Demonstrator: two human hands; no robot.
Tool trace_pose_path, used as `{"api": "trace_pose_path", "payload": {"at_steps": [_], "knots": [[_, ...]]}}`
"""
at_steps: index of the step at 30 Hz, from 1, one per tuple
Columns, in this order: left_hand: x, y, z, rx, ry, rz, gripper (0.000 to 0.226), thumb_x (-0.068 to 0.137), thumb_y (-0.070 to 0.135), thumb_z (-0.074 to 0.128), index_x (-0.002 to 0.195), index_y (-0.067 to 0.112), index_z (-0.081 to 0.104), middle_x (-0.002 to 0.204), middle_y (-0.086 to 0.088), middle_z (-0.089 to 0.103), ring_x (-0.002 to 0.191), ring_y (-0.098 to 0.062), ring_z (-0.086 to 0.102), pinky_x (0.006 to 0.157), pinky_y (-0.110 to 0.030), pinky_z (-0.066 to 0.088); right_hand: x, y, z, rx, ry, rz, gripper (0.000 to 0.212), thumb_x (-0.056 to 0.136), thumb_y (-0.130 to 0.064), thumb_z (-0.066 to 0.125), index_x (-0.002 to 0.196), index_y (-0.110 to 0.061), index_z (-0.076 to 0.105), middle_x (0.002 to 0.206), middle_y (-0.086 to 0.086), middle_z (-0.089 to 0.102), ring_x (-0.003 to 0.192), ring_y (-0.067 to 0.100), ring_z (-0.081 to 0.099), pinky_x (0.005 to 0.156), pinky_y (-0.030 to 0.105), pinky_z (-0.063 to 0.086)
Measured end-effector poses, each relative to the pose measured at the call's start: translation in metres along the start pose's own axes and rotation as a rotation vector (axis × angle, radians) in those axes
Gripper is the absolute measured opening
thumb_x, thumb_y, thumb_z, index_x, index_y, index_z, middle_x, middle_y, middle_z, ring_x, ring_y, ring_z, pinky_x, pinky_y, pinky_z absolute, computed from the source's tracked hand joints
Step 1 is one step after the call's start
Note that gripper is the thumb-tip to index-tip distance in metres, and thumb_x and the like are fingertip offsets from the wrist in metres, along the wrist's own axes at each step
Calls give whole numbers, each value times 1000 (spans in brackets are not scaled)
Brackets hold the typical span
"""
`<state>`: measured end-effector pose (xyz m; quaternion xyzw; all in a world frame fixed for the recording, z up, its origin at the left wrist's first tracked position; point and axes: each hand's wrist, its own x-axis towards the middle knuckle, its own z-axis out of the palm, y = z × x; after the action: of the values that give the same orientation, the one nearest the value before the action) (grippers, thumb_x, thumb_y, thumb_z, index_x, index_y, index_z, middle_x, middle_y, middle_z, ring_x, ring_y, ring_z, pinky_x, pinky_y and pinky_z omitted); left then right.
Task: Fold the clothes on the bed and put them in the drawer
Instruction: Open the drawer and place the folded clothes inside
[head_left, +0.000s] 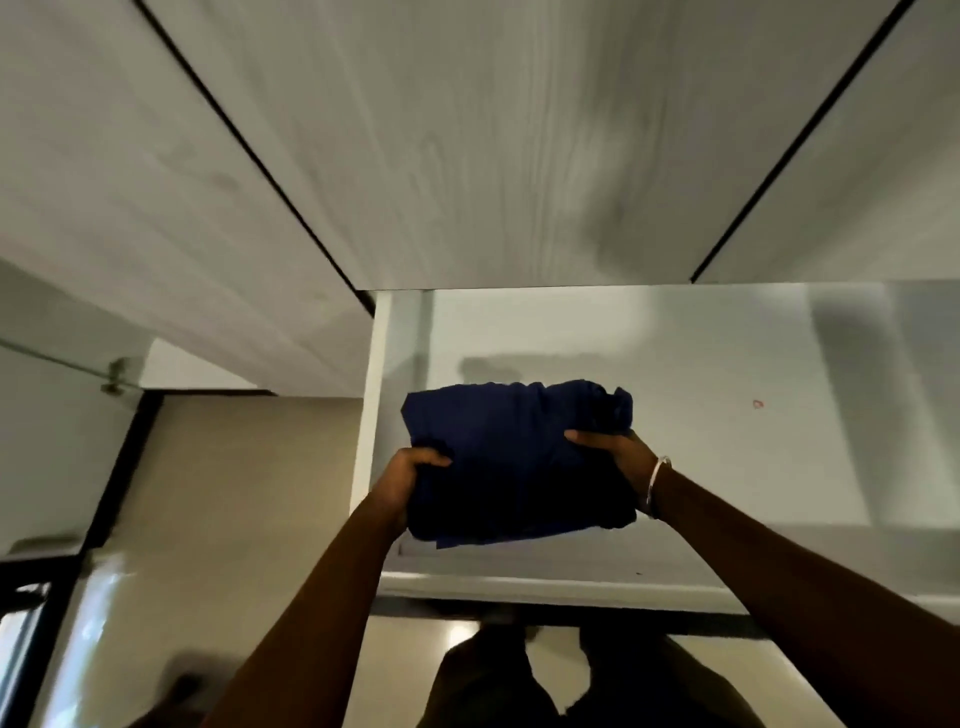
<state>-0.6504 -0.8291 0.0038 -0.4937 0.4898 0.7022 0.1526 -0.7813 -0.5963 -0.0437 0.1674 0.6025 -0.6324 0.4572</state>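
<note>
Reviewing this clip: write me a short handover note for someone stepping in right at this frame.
Left hand grips the left edge of the folded dark blue garment; right hand grips its right edge.
The garment is held over the open white drawer, not yet released.
Done: this piece is folded and brought to the drawer.
Left: lower it in and let go. The bed is out of view, so I cannot tell what clothes remain.

Folded navy garment (517, 462) (held) over open drawer (727, 364)
</note>
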Motion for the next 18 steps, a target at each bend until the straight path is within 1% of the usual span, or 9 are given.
{"api": "trace_pose_path", "payload": {"at_steps": [2,4,8,10,12,15,16,17,18], "knots": [[27,-9,-1,69,2,-56,15,75,7,61,88,3,64,88,-15,67,90,-33,62,74,-38,50,16,23,-6,-4,39,76,62,64,-23,90,120,-13,65,106,13,74,99,35,69,80,46,58],[45,-20,-5,119,11,-90,17,71,3,60,88,4,61,92,-18,65,90,-35,63,76,-42,53,28,45,-10,-47,40,135,84,48,-32,97,123,-15,63,109,12,73,104,36,67,92,53,54],[88,-43,-18,231,106,-169,20,74,-7,56,91,5,60,100,-21,63,101,-42,60,84,-46,53,54,75,-9,-96,13,188,78,50,-23,96,121,-18,62,113,10,71,107,32,65,96,53,52],[92,-50,-20,233,184,-243,11,82,-3,52,75,5,56,91,-17,59,93,-36,54,82,-41,47,62,81,-4,-128,-22,197,88,43,-29,98,123,-19,61,115,7,71,109,29,65,98,51,51],[98,-59,-23,170,245,-256,19,90,4,50,72,7,56,88,-13,57,87,-31,50,81,-38,42,71,90,0,-169,-51,217,99,38,-35,99,127,-18,59,115,5,70,109,27,64,98,46,52],[107,-66,-24,37,268,-205,17,94,20,56,95,6,65,103,-16,64,98,-34,56,98,-44,43,77,108,2,-179,-11,217,120,22,-50,98,129,-15,58,121,8,67,111,27,63,101,45,50],[110,-68,-23,31,295,-193,29,93,29,61,109,5,65,115,-17,64,108,-37,56,103,-48,43,74,108,4,-159,8,214,119,23,-54,98,129,-16,58,121,9,67,110,28,64,101,45,51],[113,-71,-20,68,342,-188,45,90,37,66,123,7,61,126,-16,62,115,-38,55,106,-51,41,70,106,6,-105,35,204,106,36,-56,96,127,-17,59,119,8,68,107,27,64,96,40,55],[114,-74,-19,150,407,-169,55,88,42,67,132,10,56,132,-15,59,120,-38,53,108,-52,40,67,102,8,-15,62,190,81,59,-55,89,124,-18,59,115,6,68,102,24,65,84,32,59]]}}
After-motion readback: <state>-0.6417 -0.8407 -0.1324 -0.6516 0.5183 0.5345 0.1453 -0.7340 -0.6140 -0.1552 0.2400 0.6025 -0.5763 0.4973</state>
